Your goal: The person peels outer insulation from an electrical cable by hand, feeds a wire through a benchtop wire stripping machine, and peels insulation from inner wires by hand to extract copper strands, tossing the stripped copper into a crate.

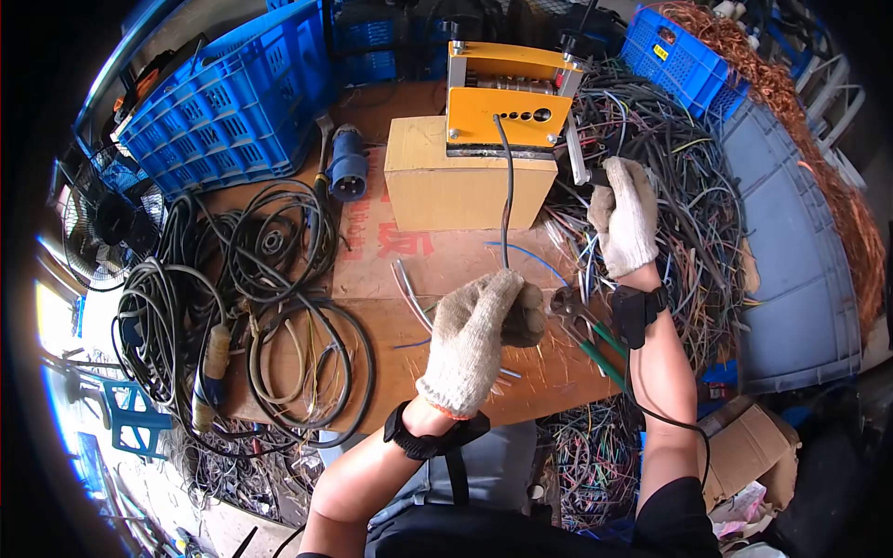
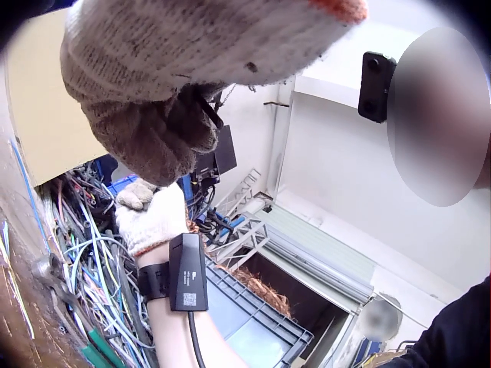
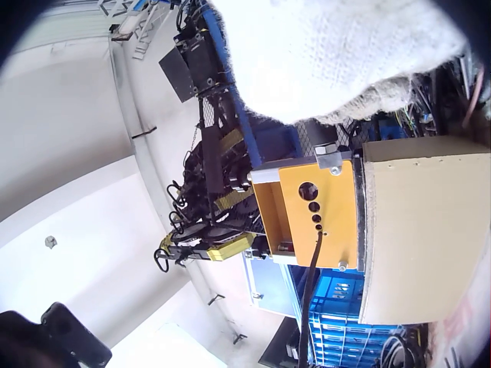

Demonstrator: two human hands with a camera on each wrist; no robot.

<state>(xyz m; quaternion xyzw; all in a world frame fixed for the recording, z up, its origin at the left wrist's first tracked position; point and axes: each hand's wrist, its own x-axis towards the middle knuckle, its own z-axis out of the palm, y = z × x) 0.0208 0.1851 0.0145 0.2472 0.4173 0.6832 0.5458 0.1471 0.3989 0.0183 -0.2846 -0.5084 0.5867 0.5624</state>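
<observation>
A yellow machine (image 1: 467, 110) with a row of round holes stands on a wooden block (image 1: 423, 191). Into one of its small holes runs a black cable (image 1: 509, 200), which hangs down to my gloved left hand (image 1: 473, 339); the fingers are curled round it. In the left wrist view a short dark piece of cable shows at the curled fingers of that hand (image 2: 161, 69). My gloved right hand (image 1: 626, 216) grips the end of the metal crank (image 1: 575, 149) on the machine's right side. The right wrist view shows the cable (image 3: 309, 287) entering the yellow plate (image 3: 334, 230).
Coiled black cables (image 1: 265, 242) and a blue plug (image 1: 348, 166) lie left of the block. Green-handled cutters (image 1: 595, 344) lie between my hands. A heap of cut wires (image 1: 684, 186) fills the right side, beside a grey bin (image 1: 791, 251). Blue crates (image 1: 233, 102) stand behind.
</observation>
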